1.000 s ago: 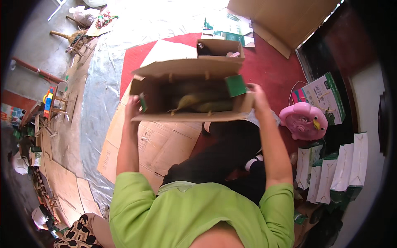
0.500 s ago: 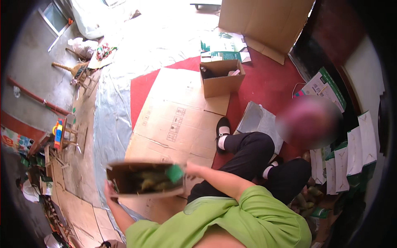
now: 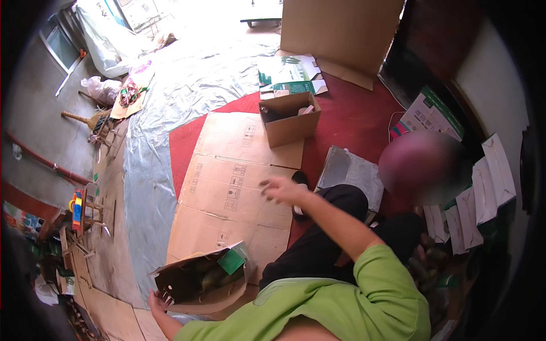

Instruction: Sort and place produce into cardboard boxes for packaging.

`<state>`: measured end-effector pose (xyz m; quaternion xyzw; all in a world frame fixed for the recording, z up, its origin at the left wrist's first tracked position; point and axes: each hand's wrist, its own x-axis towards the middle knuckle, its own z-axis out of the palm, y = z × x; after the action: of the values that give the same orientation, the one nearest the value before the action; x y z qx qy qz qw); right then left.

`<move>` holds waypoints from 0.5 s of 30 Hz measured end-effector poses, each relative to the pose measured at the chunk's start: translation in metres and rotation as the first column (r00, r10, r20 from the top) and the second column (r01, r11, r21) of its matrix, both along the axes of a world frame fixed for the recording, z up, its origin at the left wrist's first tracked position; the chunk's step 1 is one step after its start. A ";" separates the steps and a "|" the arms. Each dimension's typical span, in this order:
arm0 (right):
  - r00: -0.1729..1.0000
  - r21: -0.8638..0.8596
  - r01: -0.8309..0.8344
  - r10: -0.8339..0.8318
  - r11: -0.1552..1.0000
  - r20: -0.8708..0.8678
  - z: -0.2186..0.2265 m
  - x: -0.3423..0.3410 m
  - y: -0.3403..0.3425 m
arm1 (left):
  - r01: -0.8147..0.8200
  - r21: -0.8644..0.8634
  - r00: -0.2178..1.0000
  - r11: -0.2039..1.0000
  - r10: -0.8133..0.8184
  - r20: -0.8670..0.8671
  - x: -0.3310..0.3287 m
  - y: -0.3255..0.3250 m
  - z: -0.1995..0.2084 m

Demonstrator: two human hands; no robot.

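An open cardboard box sits at the lower left on a flattened cardboard sheet. Oblong greenish produce lies inside it, its exact kind unclear, and a green flap piece shows at its right end. My left hand is at the box's lower left corner, with fingers at the rim. Raised over the sheet's right side, my right hand holds nothing, its fingers stretched apart. My right forearm crosses above my folded legs.
A brown box stands on the red carpet beyond the sheet. Flat printed cartons lie behind it. White cartons lean at the right, near a blurred round area. Grey plastic sheeting covers the left floor.
The box has moved down and its motion blur is gone. My right hand has let go of the box's right end and moved up and right. My left hand has lowered with the box.
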<state>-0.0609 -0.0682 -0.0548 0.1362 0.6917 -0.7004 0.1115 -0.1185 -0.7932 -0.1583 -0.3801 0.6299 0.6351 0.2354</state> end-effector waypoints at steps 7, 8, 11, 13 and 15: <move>0.862 0.315 0.508 -0.471 0.802 -0.189 0.067 0.078 0.155 | -0.194 -0.653 0.785 0.732 -0.283 -0.551 -0.077 0.051 0.060; 0.846 0.346 0.531 -0.510 0.773 -0.158 0.063 0.092 0.171 | -0.203 -0.576 0.662 0.792 -0.322 -0.677 -0.097 0.085 0.069; 0.795 0.414 0.593 -0.586 0.691 -0.160 0.034 0.143 0.211 | 0.023 -0.777 0.300 0.629 -0.746 -0.595 -0.096 0.273 0.126; 0.780 0.449 0.573 -0.624 0.685 -0.045 0.001 0.178 0.232 | 0.181 -0.868 0.107 0.463 -0.886 -0.450 -0.053 0.405 0.163; 0.730 0.445 0.610 -0.683 0.656 0.008 -0.029 0.200 0.237 | 0.325 -0.907 -0.101 0.270 -0.943 -0.317 -0.024 0.482 0.145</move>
<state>0.1392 0.1684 -0.0837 0.4551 0.7159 -0.5164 -0.1172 -0.1422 -0.3109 -0.0130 0.3653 0.8901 0.2703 0.0345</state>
